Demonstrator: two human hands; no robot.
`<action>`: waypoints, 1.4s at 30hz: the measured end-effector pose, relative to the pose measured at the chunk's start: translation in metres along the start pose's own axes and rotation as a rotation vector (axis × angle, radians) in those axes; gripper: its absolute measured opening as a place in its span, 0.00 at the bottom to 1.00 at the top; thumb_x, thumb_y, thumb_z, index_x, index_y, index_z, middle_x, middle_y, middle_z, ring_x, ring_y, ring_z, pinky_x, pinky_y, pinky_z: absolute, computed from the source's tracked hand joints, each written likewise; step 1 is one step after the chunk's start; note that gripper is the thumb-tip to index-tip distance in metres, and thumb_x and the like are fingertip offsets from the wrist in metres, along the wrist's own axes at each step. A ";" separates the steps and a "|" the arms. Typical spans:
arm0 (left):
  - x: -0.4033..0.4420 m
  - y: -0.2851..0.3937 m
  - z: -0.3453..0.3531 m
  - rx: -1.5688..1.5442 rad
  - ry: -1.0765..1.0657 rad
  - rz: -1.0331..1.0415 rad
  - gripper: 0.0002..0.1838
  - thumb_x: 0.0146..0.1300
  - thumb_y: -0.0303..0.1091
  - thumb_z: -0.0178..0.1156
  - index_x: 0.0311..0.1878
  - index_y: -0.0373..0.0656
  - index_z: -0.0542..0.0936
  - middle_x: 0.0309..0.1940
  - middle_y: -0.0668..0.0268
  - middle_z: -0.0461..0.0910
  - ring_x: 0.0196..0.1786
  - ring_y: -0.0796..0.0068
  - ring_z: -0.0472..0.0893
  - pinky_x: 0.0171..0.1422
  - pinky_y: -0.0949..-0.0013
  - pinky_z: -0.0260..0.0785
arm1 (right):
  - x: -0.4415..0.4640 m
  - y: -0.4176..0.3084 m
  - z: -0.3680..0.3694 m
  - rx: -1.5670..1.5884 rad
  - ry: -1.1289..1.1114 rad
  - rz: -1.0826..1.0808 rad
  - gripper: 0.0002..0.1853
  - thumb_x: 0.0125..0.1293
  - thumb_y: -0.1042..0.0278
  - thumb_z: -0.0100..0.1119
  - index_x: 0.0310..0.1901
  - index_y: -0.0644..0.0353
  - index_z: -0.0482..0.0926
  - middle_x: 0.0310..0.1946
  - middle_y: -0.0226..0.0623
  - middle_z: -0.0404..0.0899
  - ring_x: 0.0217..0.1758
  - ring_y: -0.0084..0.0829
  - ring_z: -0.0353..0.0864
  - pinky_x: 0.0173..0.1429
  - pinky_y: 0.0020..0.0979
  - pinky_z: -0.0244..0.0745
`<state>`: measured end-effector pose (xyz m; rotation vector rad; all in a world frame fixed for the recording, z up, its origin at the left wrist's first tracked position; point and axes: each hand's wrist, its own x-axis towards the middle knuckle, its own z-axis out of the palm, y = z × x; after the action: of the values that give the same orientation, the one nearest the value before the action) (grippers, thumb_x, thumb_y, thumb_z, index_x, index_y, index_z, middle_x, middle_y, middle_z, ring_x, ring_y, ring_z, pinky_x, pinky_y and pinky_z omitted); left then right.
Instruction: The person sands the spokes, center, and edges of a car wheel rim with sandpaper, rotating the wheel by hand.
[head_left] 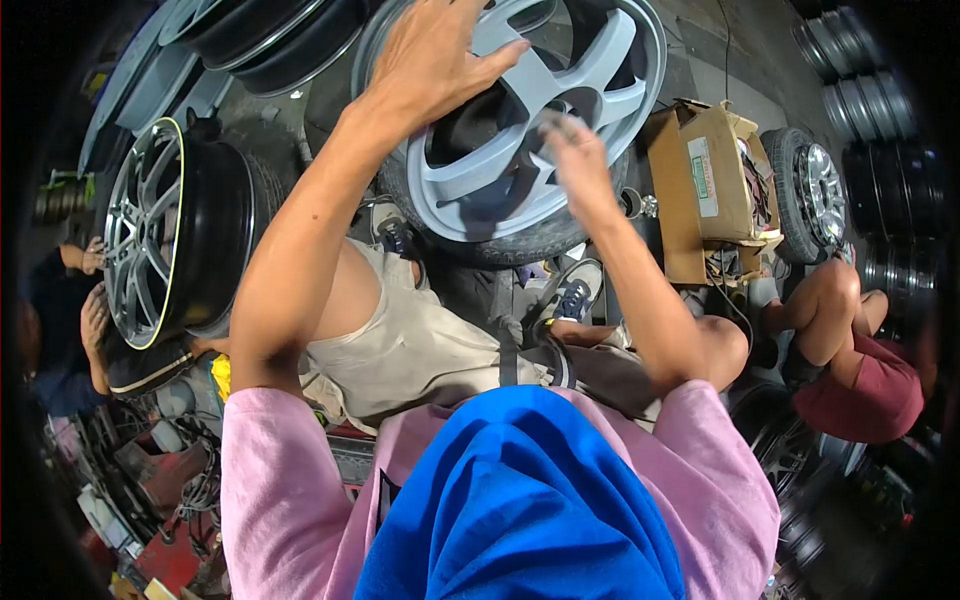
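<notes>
In front of me a grey spoked wheel rim (470, 185) lies face up on a black tyre (510, 250). My left hand (435, 65) rests over its upper left side, thumb stretched out across a spoke; the fingertips run past the top of the view. Near the hub, my right hand (578, 155) is smeared by motion, its fingers drawn together against a spoke. A small pale scrap shows beneath those fingers, too blurred to name.
At the right stands an open cardboard box (712, 170), beside a tyre with a shiny rim (820, 190). Another person's knee (835, 290) is beyond. On the left, another person's hands (95, 310) touch an upright rim (150, 235). Stacked rims (870, 110) line the far right.
</notes>
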<state>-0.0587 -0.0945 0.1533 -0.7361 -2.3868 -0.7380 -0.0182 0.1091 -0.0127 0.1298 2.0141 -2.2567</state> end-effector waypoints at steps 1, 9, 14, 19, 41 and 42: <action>0.003 0.002 0.002 0.012 0.078 0.059 0.26 0.60 0.34 0.74 0.60 0.39 0.79 0.49 0.51 0.79 0.53 0.46 0.80 0.57 0.51 0.74 | -0.003 -0.003 0.004 -0.007 0.082 0.004 0.15 0.78 0.70 0.60 0.61 0.61 0.86 0.51 0.33 0.89 0.49 0.22 0.84 0.55 0.30 0.78; -0.006 0.022 0.018 -0.127 0.012 0.225 0.16 0.68 0.43 0.73 0.47 0.40 0.88 0.45 0.59 0.87 0.47 0.56 0.86 0.55 0.56 0.77 | 0.017 0.042 -0.114 -1.814 -0.290 -0.959 0.22 0.75 0.67 0.54 0.67 0.52 0.85 0.73 0.32 0.77 0.79 0.33 0.72 0.89 0.59 0.49; -0.033 0.023 0.044 0.122 -0.179 0.223 0.24 0.66 0.44 0.73 0.59 0.39 0.85 0.59 0.59 0.83 0.66 0.55 0.79 0.77 0.51 0.68 | 0.029 -0.025 -0.107 -2.387 -0.507 -0.996 0.22 0.74 0.60 0.54 0.66 0.50 0.86 0.78 0.35 0.72 0.84 0.34 0.65 0.93 0.60 0.37; -0.030 0.025 0.045 0.306 -0.275 0.254 0.28 0.65 0.43 0.72 0.64 0.38 0.82 0.63 0.59 0.80 0.72 0.57 0.75 0.85 0.47 0.59 | 0.013 0.017 -0.068 -1.872 -0.490 -0.568 0.18 0.76 0.61 0.54 0.58 0.55 0.88 0.62 0.39 0.83 0.70 0.40 0.79 0.80 0.49 0.63; -0.002 0.005 0.060 0.211 -0.328 0.324 0.11 0.69 0.39 0.67 0.45 0.41 0.88 0.43 0.60 0.88 0.53 0.56 0.86 0.67 0.51 0.74 | -0.036 0.026 -0.057 -0.003 -0.237 0.060 0.19 0.85 0.61 0.56 0.63 0.67 0.84 0.53 0.35 0.87 0.52 0.29 0.87 0.56 0.36 0.86; 0.003 0.007 0.056 0.050 -0.301 0.279 0.11 0.70 0.38 0.66 0.46 0.40 0.89 0.42 0.59 0.89 0.50 0.55 0.88 0.62 0.52 0.77 | -0.038 0.009 -0.064 0.125 -0.255 0.107 0.20 0.86 0.58 0.54 0.63 0.67 0.83 0.54 0.33 0.86 0.50 0.27 0.86 0.56 0.37 0.88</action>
<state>-0.0750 -0.0535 0.1178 -1.2009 -2.4784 -0.4766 0.0200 0.1731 -0.0239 -0.0373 1.6990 -2.2052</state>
